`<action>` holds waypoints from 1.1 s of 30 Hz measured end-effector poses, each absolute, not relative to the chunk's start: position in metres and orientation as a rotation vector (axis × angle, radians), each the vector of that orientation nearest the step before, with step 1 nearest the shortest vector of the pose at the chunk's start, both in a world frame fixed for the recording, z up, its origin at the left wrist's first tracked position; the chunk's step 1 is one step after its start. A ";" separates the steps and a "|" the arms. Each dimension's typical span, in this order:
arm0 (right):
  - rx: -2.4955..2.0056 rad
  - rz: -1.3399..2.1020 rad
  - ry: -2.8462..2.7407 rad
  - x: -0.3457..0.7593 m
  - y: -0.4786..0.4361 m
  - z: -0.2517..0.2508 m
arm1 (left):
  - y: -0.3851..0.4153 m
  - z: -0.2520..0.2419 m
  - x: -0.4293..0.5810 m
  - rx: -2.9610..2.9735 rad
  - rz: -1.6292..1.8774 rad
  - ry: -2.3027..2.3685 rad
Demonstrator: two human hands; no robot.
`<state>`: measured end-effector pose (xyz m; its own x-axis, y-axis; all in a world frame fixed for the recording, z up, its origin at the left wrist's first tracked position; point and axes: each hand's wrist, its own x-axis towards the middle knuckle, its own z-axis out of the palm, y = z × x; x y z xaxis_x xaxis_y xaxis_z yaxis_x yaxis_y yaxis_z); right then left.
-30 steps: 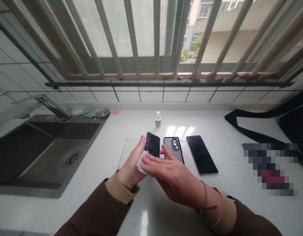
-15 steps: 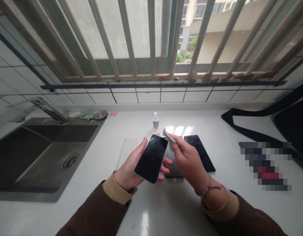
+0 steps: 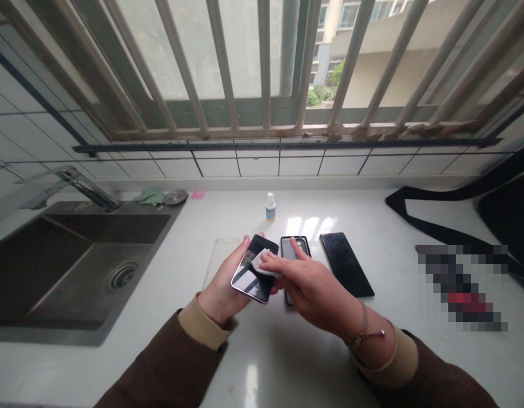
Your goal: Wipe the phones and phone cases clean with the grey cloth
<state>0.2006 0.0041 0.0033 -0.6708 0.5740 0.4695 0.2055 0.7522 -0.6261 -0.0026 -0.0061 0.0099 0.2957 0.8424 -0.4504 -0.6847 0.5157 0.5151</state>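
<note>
Brought back down since half a second ago, from beside the top corner of the phone (image 3: 247, 277) onto its screen: white cloth (image 3: 260, 262). Over the desk (image 3: 253, 354), well short of its back edge, left hand (image 3: 223, 283) half curled beneath the phone, thumb along one side. Right hand (image 3: 319, 289) only slightly curled, fingers laying the cloth on the glass (bright reflections below it). Just right of the phone, black-rimmed case (image 3: 288, 249), partly covered; farther right, flat black device (image 3: 346, 263). To the left, clear case (image 3: 214, 255). Toward the desk's back edge, small bottle (image 3: 271, 208), upright; leftward, near the sink corner, pink scrap (image 3: 197, 195).
</note>
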 end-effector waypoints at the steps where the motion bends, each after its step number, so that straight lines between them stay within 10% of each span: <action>1: -0.550 0.708 -2.274 0.201 0.003 0.006 | -0.005 0.010 -0.003 0.221 1.055 0.766; 8: -0.328 0.939 -2.136 0.200 -0.008 0.020 | -0.002 0.013 -0.005 0.209 1.139 0.773; 16: -1.080 0.693 -1.653 0.205 0.013 0.002 | -0.012 0.023 -0.010 0.422 0.865 0.644; 33: -0.344 0.434 -2.266 0.200 0.000 0.011 | -0.003 0.005 -0.008 0.213 1.112 0.700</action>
